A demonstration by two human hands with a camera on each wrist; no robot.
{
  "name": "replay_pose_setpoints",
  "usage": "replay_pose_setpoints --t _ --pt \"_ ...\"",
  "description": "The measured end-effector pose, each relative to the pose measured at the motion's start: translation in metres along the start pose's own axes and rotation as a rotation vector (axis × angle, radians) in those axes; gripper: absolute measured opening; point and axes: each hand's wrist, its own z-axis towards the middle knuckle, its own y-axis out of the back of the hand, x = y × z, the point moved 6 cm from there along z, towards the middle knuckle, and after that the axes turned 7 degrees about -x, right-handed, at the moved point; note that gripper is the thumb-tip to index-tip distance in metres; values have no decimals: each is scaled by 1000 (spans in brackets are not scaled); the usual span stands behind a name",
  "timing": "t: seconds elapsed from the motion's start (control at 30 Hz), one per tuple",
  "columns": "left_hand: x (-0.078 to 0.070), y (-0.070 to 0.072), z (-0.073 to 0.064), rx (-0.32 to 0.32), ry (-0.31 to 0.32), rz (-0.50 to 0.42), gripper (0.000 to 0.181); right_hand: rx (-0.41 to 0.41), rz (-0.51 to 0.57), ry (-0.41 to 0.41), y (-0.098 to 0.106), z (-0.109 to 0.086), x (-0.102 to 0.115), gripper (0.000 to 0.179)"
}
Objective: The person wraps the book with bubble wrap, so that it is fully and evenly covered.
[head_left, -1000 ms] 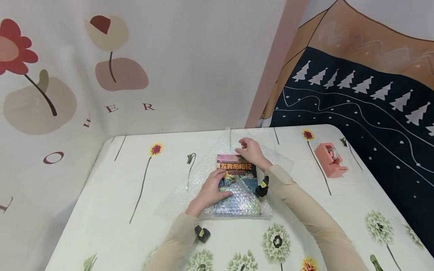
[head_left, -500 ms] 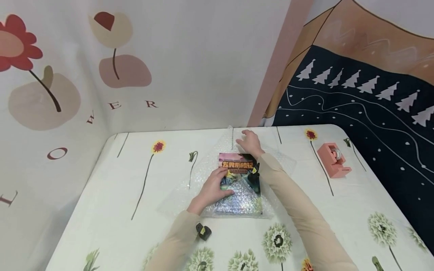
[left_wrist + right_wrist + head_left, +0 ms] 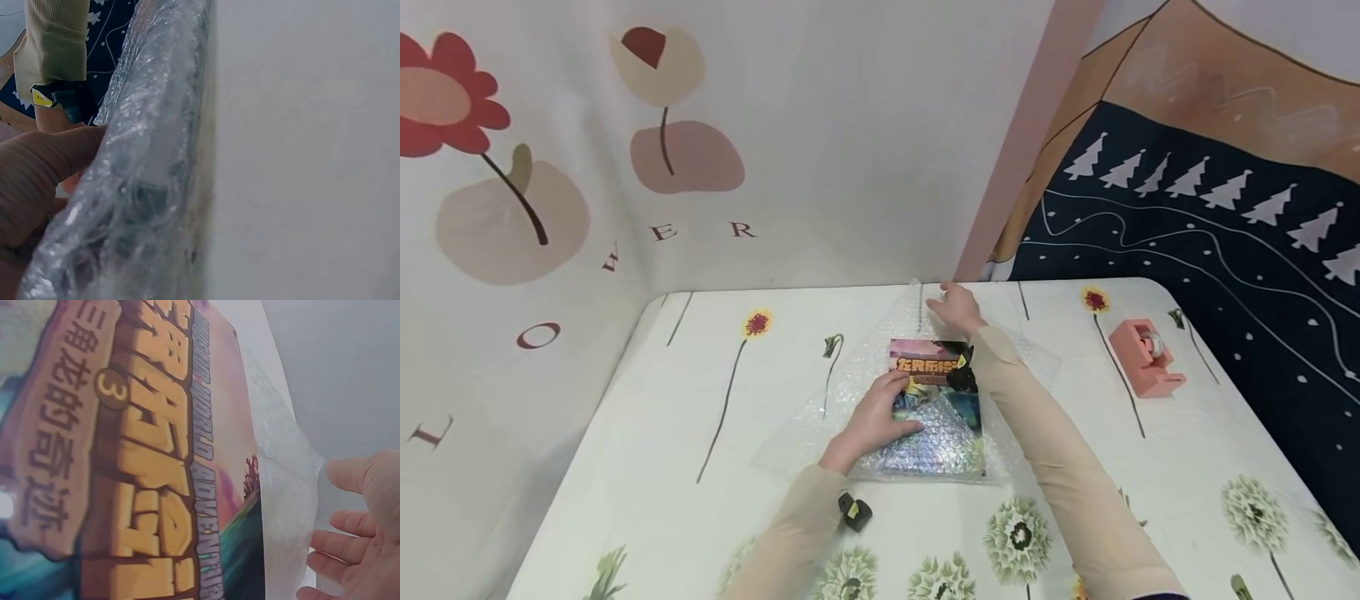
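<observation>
A colourful book [image 3: 917, 348] with yellow Chinese title letters lies on a sheet of clear bubble wrap [image 3: 936, 450], whose near part is folded up over the book's lower half. My left hand [image 3: 874, 418] rests on that fold at the book's left side, fingers spread over the cover. In the left wrist view its thumb [image 3: 44, 165] lies against the crinkled wrap. Beyond the book's top edge, my right hand [image 3: 957, 308] reaches over the far flap of the wrap. The right wrist view shows its fingers [image 3: 344, 547] loosely extended at the flap's edge, pinching nothing.
A pink tape dispenser [image 3: 1142, 358] stands on the right of the flower-printed tablecloth [image 3: 647, 500]. A pale curtain [image 3: 850, 167] hangs right behind the table's far edge. A dark cloth with white trees [image 3: 1210, 250] borders the right side.
My right hand has moved away from the book's top edge, out to the far part of the bubble wrap. The left hand stays on the fold. The head view has shifted slightly.
</observation>
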Motion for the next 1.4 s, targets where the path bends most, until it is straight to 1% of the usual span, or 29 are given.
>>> replay_pose_setpoints --t 0.13,0.3,0.47,0.6,0.73,0.9,1.03,1.2,1.3,1.4 --pt "-1 -1 1 1 0 0 75 -13 -3 10 4 1 1 48" --pt "-1 -1 0 7 -4 3 76 -72 3 59 15 0 9 38" --pt "-1 -1 1 9 3 7 76 -109 43 153 27 -6 18 30" --pt "0 -1 1 12 11 2 77 -105 91 240 34 -16 23 22" --pt "-1 -1 1 13 9 12 77 -92 117 306 39 -29 25 18" --pt "0 -1 1 11 11 18 77 -95 60 370 43 -48 30 15" --pt "0 -1 1 11 7 15 76 -93 1 401 44 -64 33 13" --pt "0 -1 0 14 19 15 76 -48 -32 435 42 -85 35 12" --pt "0 -1 0 13 18 17 76 -34 -66 479 38 -96 34 10" --pt "0 0 0 17 20 22 77 -51 -114 540 33 -105 33 8"
